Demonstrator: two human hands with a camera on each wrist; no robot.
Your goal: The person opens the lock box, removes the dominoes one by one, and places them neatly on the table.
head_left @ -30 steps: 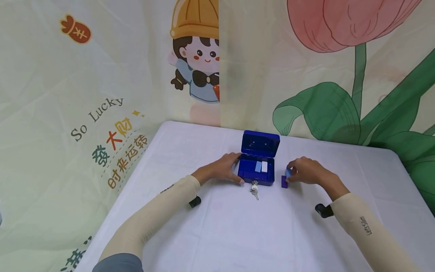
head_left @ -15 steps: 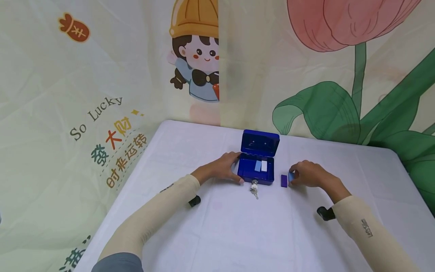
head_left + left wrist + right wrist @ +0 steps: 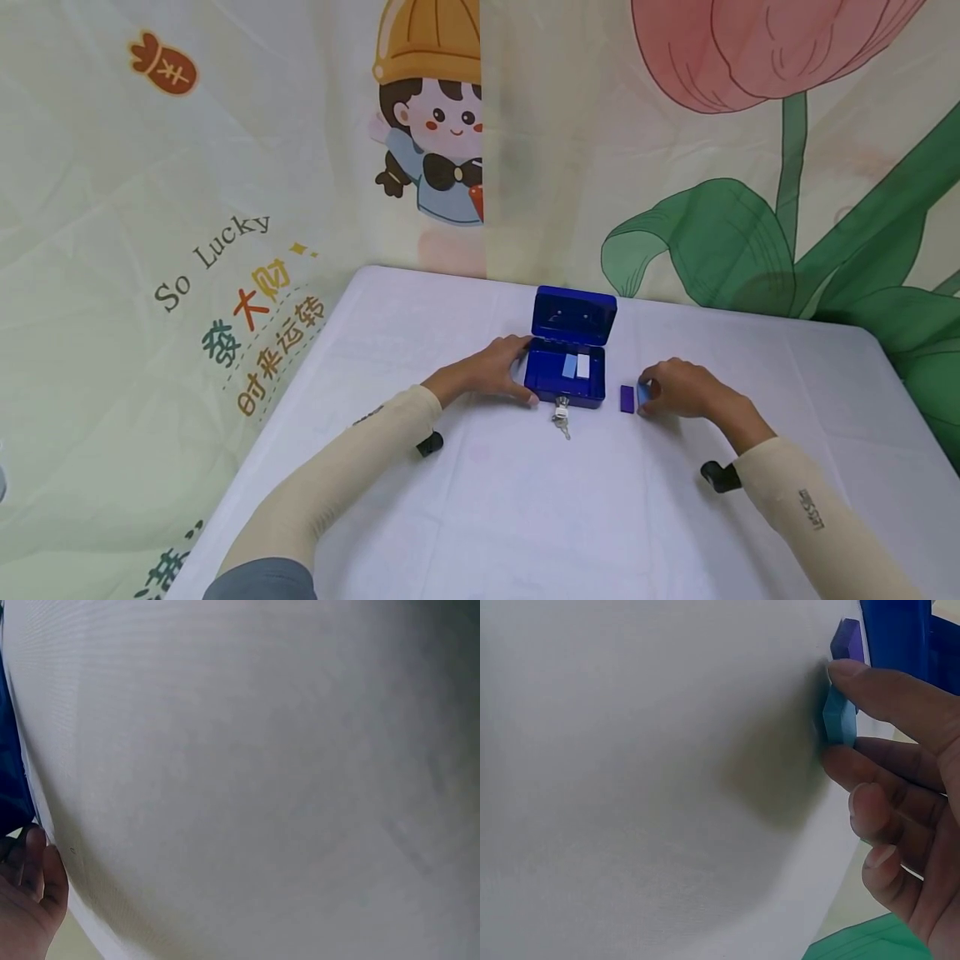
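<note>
A blue cash box (image 3: pixel 564 392) stands on the table with its lid (image 3: pixel 574 317) raised. Inside lie a light blue block (image 3: pixel 570 367) and a white block (image 3: pixel 583 367). My left hand (image 3: pixel 491 369) rests along the box's left side, thumb at the front corner and fingers toward the back. Between thumb and forefinger, my right hand (image 3: pixel 678 388) pinches another light blue block (image 3: pixel 840 718), standing on edge close to the cloth. Just left of it lies a purple block (image 3: pixel 627 399), which the right wrist view shows beyond the thumb.
Keys (image 3: pixel 562 425) hang from the lock at the box's front. A white cloth covers the table (image 3: pixel 525 517). A printed backdrop (image 3: pixel 555 167) rises behind it. Black wrist cameras (image 3: pixel 720 476) are strapped under both sleeves.
My right hand has shifted slightly right with the light blue block, from partly over the purple block to beside it, and has lowered a little. The left hand stays at the box.
</note>
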